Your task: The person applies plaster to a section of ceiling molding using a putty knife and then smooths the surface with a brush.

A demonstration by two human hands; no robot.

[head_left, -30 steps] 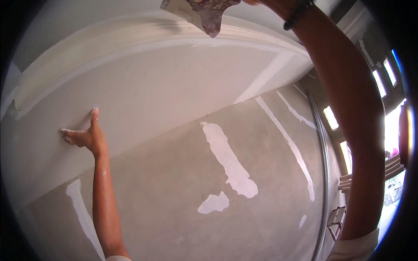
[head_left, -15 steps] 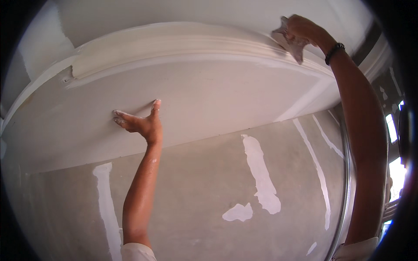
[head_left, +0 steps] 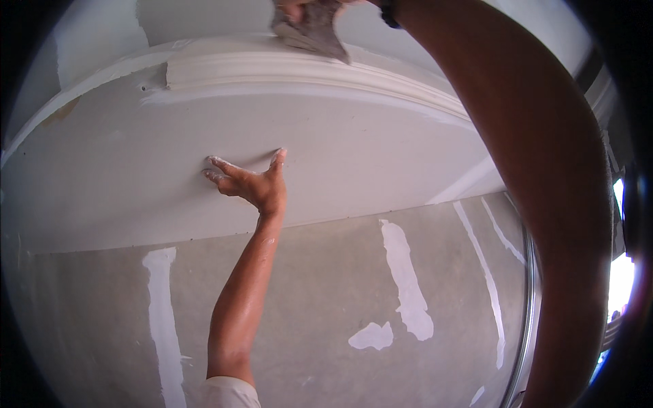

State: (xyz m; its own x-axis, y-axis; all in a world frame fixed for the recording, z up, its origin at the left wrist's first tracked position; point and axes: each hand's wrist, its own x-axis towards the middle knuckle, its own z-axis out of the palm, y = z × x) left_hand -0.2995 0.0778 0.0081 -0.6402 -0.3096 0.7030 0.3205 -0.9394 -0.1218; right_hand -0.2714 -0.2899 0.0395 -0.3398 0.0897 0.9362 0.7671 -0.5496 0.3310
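Observation:
My left hand (head_left: 256, 185) rests with spread, white-dusted fingers on the smooth pale panel (head_left: 354, 149), holding nothing. High up, at the picture's top edge, my right hand (head_left: 294, 11) grips a crumpled grey-brown rag (head_left: 314, 30); the upper part of that hand is cut off. The rag lies against the upper edge of a long cream moulding (head_left: 238, 71), which appears curved in this view. A dark bead bracelet (head_left: 389, 12) circles my right wrist.
Left of the moulding's end, a bare strip (head_left: 102, 71) continues along the panel's edge. Below the panel is a grey-brown wall (head_left: 306, 306) with white filler patches (head_left: 405, 279). A metal edge (head_left: 527, 319) runs down at the right, near bright openings (head_left: 620, 285).
My right hand has swept left along the moulding with the rag, its forearm now crossing the upper right. My left hand stays spread on the panel, and the view has shifted slightly.

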